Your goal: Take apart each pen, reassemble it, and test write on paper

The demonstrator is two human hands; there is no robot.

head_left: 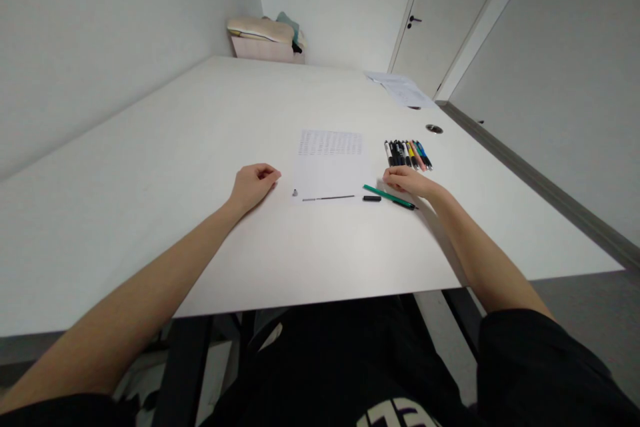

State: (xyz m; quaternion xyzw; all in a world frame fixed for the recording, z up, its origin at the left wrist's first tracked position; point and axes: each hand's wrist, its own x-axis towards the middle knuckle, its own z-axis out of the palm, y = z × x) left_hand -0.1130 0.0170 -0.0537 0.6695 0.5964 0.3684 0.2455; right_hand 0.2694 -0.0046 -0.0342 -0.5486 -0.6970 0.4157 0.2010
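Bare left hand [253,185]: loosely curled;
Right hand [407,181]: apart, grip unclear;
Small silvery cone [295,193], mid-frame: may roll if nudged

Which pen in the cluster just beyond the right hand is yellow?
The yellow pen, just left of the pink pen. It is the only yellow one there; those further left look black or white.

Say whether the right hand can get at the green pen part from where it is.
Likely yes: the right hand rests on the table right by the green pen part, and nothing visible blocks the gap.
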